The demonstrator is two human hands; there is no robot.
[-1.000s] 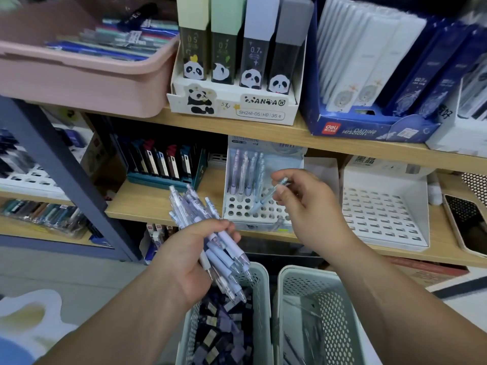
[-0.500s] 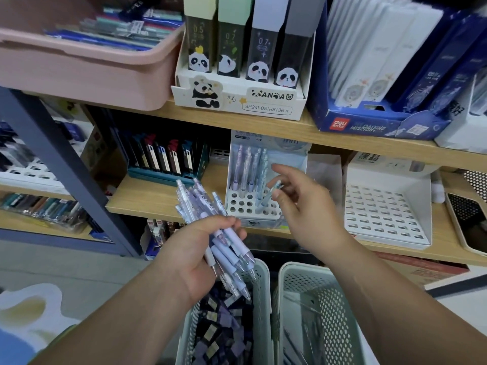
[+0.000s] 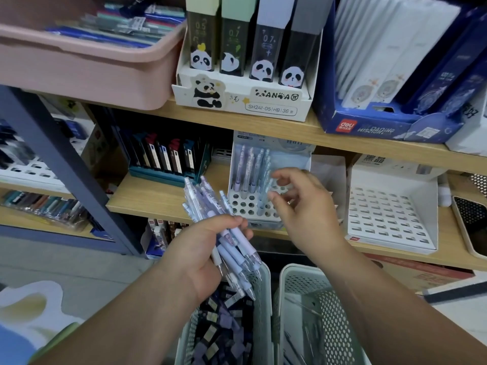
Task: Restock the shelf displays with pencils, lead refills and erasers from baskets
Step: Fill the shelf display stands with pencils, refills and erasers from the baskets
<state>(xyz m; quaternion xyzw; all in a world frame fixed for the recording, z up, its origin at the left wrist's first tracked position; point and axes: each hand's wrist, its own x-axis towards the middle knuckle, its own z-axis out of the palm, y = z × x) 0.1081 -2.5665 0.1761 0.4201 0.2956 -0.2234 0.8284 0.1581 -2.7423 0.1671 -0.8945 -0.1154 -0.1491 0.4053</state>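
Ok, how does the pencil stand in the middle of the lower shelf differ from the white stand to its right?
The middle stand holds several pencils standing in its holes; the right stand shows none. The middle stand has round holes and a pale blue backing card; the right stand has oblong slots and white walls. The right stand looks wider. Both are white and sit on one wooden shelf.

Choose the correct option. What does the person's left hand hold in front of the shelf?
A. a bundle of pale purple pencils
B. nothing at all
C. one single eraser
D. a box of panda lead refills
A: the left hand has its fingers curled round a bundle of pale purple pencils, whose ends stick out above and below the hand.
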